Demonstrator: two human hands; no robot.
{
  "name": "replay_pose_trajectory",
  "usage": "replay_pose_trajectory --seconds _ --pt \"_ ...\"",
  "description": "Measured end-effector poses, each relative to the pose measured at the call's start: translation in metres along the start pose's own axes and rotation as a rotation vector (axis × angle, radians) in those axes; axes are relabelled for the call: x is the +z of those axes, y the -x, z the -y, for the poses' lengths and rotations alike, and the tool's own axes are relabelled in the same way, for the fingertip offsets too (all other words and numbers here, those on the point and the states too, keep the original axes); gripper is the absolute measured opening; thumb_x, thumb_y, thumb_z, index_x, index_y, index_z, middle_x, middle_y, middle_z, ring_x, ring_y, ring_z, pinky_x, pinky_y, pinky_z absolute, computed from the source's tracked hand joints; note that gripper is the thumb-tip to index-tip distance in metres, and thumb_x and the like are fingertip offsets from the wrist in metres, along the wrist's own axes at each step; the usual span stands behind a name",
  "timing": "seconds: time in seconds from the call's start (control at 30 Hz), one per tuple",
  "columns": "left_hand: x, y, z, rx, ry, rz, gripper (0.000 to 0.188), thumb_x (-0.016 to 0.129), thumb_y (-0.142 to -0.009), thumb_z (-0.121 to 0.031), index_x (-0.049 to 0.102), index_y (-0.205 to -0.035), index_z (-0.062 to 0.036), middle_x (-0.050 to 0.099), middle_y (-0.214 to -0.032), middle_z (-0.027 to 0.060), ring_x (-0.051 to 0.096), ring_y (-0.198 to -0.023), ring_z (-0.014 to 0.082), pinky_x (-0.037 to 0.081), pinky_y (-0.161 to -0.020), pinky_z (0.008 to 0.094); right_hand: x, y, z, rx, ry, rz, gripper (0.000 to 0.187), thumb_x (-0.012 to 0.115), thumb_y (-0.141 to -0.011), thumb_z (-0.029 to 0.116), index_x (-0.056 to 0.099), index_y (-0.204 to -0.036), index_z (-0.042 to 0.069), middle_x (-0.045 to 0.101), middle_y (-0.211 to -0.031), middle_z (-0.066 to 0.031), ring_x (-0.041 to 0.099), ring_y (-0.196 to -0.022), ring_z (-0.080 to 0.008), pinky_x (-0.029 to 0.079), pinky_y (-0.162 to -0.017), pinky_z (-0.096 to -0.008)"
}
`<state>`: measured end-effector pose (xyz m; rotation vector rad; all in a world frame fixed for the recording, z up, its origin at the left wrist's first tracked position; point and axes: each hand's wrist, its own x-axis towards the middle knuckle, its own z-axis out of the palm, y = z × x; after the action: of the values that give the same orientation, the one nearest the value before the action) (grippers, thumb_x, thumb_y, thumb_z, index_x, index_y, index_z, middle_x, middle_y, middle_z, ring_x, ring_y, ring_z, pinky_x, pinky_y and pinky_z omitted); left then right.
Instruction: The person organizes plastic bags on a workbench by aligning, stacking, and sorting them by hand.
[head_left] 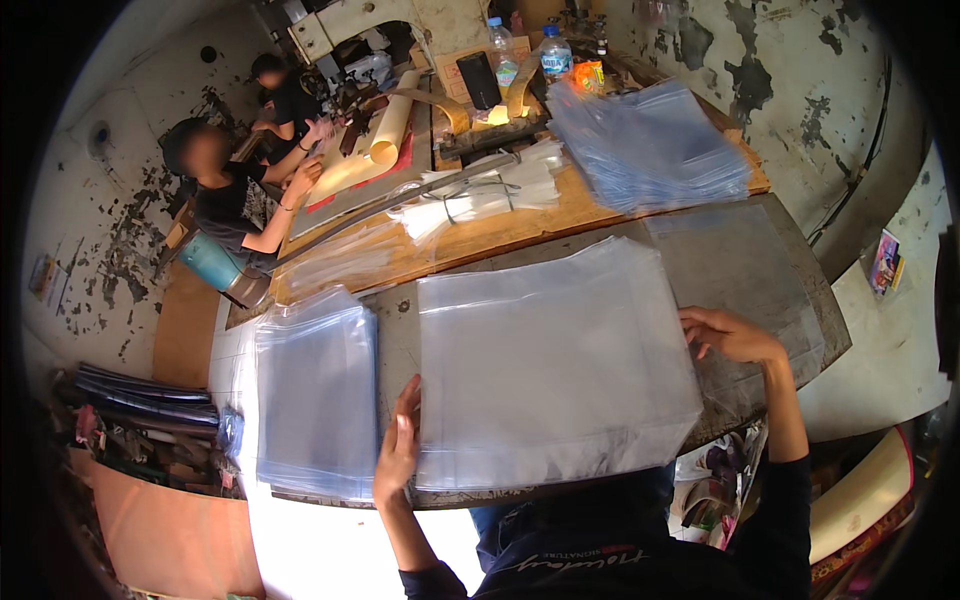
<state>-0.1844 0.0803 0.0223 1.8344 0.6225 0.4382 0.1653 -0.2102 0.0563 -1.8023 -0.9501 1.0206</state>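
The person's left hand (400, 435) stands upright, fingers close together, along the left edge of a broad stack of clear plastic sheets (550, 370); the right hand (735, 335) hovers near its right edge, fingers loosely parted. Whether that one touches cannot be told. At the far side stands a squat clear plastic bottle with a blue cap (555, 55), its contents too small to tell. The stack lies on a worn grey tabletop (398, 335), before a pale, peeling wall (790, 110). A narrow grey strip separates it from a bluish plastic stack (316, 395); its near edge lies close to the tabletop's front edge.
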Motion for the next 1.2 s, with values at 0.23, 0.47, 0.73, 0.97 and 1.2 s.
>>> replay_pose_trajectory --seconds 0.23,0.47,0.73,0.97,1.2 --pt "0.011 0.016 0.005 0.068 0.052 -0.085 0.076 0.021 -0.091 -0.061 0.039 -0.133 -0.0009 0.041 -0.136 0.0189 0.032 -0.131 0.0325 0.021 -0.109 0.0406 0.018 -0.003 0.008 -0.32 0.575 -0.29 0.036 0.059 -0.066 -0.013 0.054 -0.099 0.0 0.062 -0.089 -0.0123 0.061 -0.08 -0.0263 0.05 -0.069 -0.0334" --pt "0.006 0.013 0.011 0.034 0.115 -0.025 0.047 0.055 -0.084 -0.006 0.045 -0.129 0.0023 0.042 -0.136 0.0166 0.031 -0.132 0.0284 0.02 -0.109 0.038 0.0 0.001 0.017 -0.202 0.516 -0.178 0.03 0.062 -0.068 -0.008 0.057 -0.096 0.002 0.058 -0.085 -0.0119 0.057 -0.085 -0.0287 0.046 -0.074 -0.0364" --pt "0.005 0.014 0.009 0.053 -0.003 -0.036 0.049 0.053 -0.081 0.001 0.048 -0.129 -0.0042 0.042 -0.135 0.0214 0.037 -0.128 0.0316 0.028 -0.105 0.0374 -0.041 0.053 0.069 -0.161 0.922 -0.196 0.019 0.064 -0.069 0.001 0.056 -0.087 0.002 0.053 -0.088 -0.0133 0.051 -0.088 -0.0311 0.04 -0.078 -0.0392" --pt "0.008 0.012 0.003 0.04 -0.09 -0.047 0.049 0.053 -0.08 -0.002 0.049 -0.129 -0.0052 0.042 -0.133 0.0246 0.039 -0.126 0.0341 0.029 -0.104 0.0381 -0.044 0.113 0.092 -0.205 1.013 -0.715 0.017 0.056 -0.071 -0.008 0.052 -0.086 -0.002 0.048 -0.081 -0.0128 0.048 -0.077 -0.0281 0.039 -0.07 -0.0318" --pt "0.008 0.015 0.005 0.041 -0.101 -0.083 0.046 0.052 -0.08 -0.007 0.051 -0.126 -0.005 0.043 -0.132 0.0251 0.04 -0.126 0.0356 0.029 -0.104 0.0395 0.036 0.045 0.079 0.014 0.495 -0.613 0.012 0.057 -0.084 0.011 0.055 -0.092 0.002 0.052 -0.078 -0.0081 0.051 -0.077 -0.0183 0.04 -0.074 -0.0279"
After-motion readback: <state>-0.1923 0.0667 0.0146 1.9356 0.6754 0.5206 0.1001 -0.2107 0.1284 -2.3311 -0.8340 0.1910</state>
